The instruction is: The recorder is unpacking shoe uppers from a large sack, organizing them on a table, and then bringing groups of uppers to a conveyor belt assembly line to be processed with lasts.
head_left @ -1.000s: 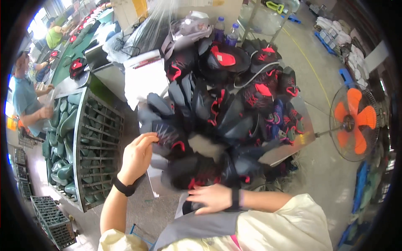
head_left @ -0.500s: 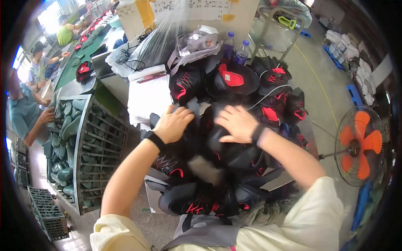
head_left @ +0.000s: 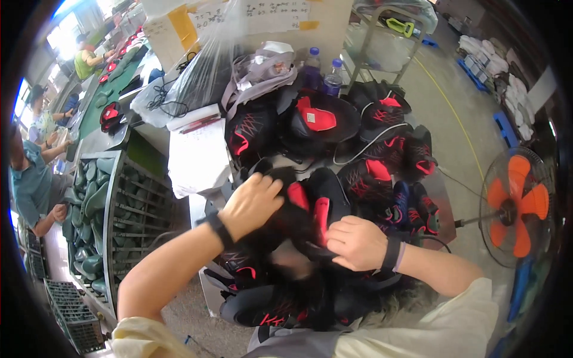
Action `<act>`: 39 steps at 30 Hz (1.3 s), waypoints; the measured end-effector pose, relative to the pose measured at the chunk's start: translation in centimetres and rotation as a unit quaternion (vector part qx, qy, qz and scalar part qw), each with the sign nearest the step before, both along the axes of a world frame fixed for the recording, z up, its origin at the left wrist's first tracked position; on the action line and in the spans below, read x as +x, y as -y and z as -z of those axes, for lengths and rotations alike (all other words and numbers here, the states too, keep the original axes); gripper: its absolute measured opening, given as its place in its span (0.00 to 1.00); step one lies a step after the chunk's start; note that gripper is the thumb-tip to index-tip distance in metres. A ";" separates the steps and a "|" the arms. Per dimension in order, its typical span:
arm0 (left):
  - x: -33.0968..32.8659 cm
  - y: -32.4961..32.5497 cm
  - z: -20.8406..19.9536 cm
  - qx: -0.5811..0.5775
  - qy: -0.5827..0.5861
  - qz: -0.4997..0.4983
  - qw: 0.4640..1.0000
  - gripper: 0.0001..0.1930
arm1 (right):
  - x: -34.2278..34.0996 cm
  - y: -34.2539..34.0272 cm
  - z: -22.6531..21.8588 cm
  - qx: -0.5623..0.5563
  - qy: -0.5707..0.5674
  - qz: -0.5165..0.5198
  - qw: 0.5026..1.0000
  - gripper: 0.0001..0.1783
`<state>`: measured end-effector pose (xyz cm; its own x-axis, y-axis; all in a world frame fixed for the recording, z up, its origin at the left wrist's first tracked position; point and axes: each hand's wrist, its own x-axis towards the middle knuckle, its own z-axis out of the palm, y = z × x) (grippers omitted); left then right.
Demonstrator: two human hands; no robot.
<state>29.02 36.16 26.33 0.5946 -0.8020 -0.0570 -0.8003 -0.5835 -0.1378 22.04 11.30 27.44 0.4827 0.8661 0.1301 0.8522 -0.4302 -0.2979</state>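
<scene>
Left hand (head_left: 253, 203) and right hand (head_left: 358, 243) flank two red-lined black shoes (head_left: 322, 212) near the middle of the table (head_left: 444, 209).
The paper stack (head_left: 197, 152) lies by the left edge, probably to keep it clear of the footwear; the left hand's fingers bend over the left shoe (head_left: 297, 196), but I cannot tell whether they grip; both linings face up, likely easy to see there; the right hand's fingers curl nearly closed on the near end of the right shoe (head_left: 335, 190), apparently to steady it; other black-and-red shoes (head_left: 422, 152) crowd toward the right edge, perhaps to save space.
</scene>
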 end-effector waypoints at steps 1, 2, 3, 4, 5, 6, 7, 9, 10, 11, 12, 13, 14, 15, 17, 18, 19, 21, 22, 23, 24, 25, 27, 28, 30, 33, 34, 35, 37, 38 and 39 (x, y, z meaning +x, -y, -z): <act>-1.0 -0.4 0.3 -0.005 0.050 0.052 0.997 0.08 | 0.3 0.0 -0.3 0.006 0.013 -0.005 1.000 0.22; -1.9 -0.7 0.4 -0.008 0.098 0.103 0.990 0.07 | 0.8 -0.4 -0.4 0.008 0.012 -0.002 1.000 0.22; -2.7 -0.8 -0.3 -0.032 0.119 0.166 0.978 0.07 | 1.1 -1.0 -0.5 -0.043 -0.001 -0.006 0.999 0.21; -3.0 -1.1 -0.9 -0.020 0.054 0.201 0.978 0.07 | 1.4 -1.7 -0.4 -0.094 -0.015 -0.012 0.995 0.21; -3.1 -2.3 -1.8 -0.016 -0.024 0.157 0.987 0.06 | 1.7 -2.5 0.1 -0.124 0.015 -0.038 0.991 0.19; -2.9 -4.0 -2.4 -0.015 -0.102 0.114 0.988 0.06 | 2.3 -1.9 0.5 -0.155 0.008 -0.054 0.986 0.17; -2.9 -7.7 -2.7 -0.009 -0.121 0.064 0.991 0.08 | 3.4 -0.2 0.3 -0.185 -0.018 -0.025 0.982 0.16; -4.8 -14.7 -2.9 0.000 -0.154 -0.035 0.988 0.10 | 4.6 4.3 0.6 -0.188 -0.053 0.000 0.981 0.15; -6.7 -16.3 -2.5 -0.004 -0.165 -0.077 0.983 0.10 | 5.0 5.7 0.7 -0.166 -0.061 0.003 0.984 0.15; -7.7 -16.9 -2.1 -0.015 -0.174 -0.084 0.981 0.11 | 4.7 5.4 1.0 -0.152 -0.070 -0.018 0.986 0.17; -8.4 -17.3 -1.8 -0.027 -0.182 -0.091 0.979 0.12 | 4.5 5.0 1.3 -0.138 -0.079 -0.038 0.986 0.18; -9.0 -17.8 -1.1 -0.029 -0.183 -0.092 0.978 0.13 | 4.7 4.5 1.5 -0.179 -0.079 -0.051 0.979 0.19; -9.1 -17.8 -1.1 -0.031 -0.184 -0.098 0.977 0.13 | 5.2 4.1 1.4 -0.181 -0.079 -0.058 0.979 0.19; -9.1 -17.5 -1.3 -0.002 -0.167 -0.103 0.981 0.15 | 5.9 3.6 1.2 -0.188 -0.092 -0.056 0.976 0.18; -8.5 -15.3 -2.5 -0.026 -0.187 -0.171 0.967 0.24 | 7.5 2.3 0.2 -0.203 -0.140 -0.055 0.968 0.17; -7.3 -12.9 -3.6 -0.033 -0.186 -0.170 0.967 0.24 | 8.8 1.1 -0.4 -0.252 -0.274 -0.020 0.928 0.21; -6.1 -10.0 -4.9 0.033 -0.261 -0.251 0.932 0.27 | 10.5 0.3 -0.2 -0.218 -0.402 0.039 0.888 0.23; -5.4 -5.4 -5.2 0.156 -0.283 -0.318 0.891 0.29 | 14.0 -2.1 0.3 -0.236 -0.523 0.154 0.805 0.27; -5.3 -3.8 -3.9 0.212 -0.230 -0.303 0.900 0.27 | 15.5 -3.6 0.4 -0.291 -0.518 0.214 0.776 0.30; -5.7 -2.1 -1.9 0.236 -0.133 -0.250 0.929 0.24 | 17.0 -4.2 1.5 -0.356 -0.462 0.172 0.794 0.31; -6.5 -1.1 0.2 0.261 -0.035 -0.196 0.945 0.22 | 18.5 -4.7 3.0 -0.419 -0.404 0.126 0.804 0.33; -7.1 -1.0 1.6 0.175 -0.028 -0.158 0.972 0.19 | 20.1 -5.4 4.5 -0.490 -0.387 0.097 0.775 0.38; -7.3 -1.8 3.1 0.118 -0.120 -0.203 0.965 0.18 | 21.8 -6.0 7.1 -0.545 -0.444 0.089 0.705 0.40; -7.1 -2.1 3.2 0.130 -0.150 -0.243 0.949 0.18 | 22.2 -5.9 8.5 -0.549 -0.485 0.102 0.673 0.41; -6.7 -2.0 2.8 0.098 -0.181 -0.281 0.938 0.19 | 22.3 -6.0 10.0 -0.493 -0.517 0.134 0.687 0.33; -7.2 -0.5 4.6 0.043 -0.120 -0.389 0.912 0.19 | 20.2 -9.0 10.0 -0.201 -0.245 -0.081 0.945 0.17; -7.0 -0.4 6.0 0.042 -0.101 -0.396 0.912 0.17 | 18.2 -10.1 8.8 -0.201 -0.313 -0.124 0.920 0.16; -6.7 -0.5 5.9 0.025 -0.122 -0.369 0.921 0.14 | 16.0 -10.3 7.3 -0.253 -0.322 -0.129 0.903 0.16; -6.5 -1.3 5.7 -0.078 -0.167 -0.317 0.931 0.08 | 14.1 -9.2 7.2 -0.268 -0.240 -0.147 0.921 0.22; -6.4 -2.1 5.4 -0.079 -0.174 -0.312 0.931 0.08 | 13.6 -8.8 6.6 -0.256 -0.235 -0.144 0.927 0.26; -6.5 -2.9 5.0 -0.147 -0.262 -0.301 0.905 0.08 | 12.8 -8.5 6.1 -0.269 -0.256 -0.134 0.919 0.28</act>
<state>22.53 39.01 21.36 0.8819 -0.3679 -0.2949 -0.2354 -0.8855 0.4006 34.87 19.77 21.36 0.1206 0.8355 -0.5360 0.7570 -0.4267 -0.4948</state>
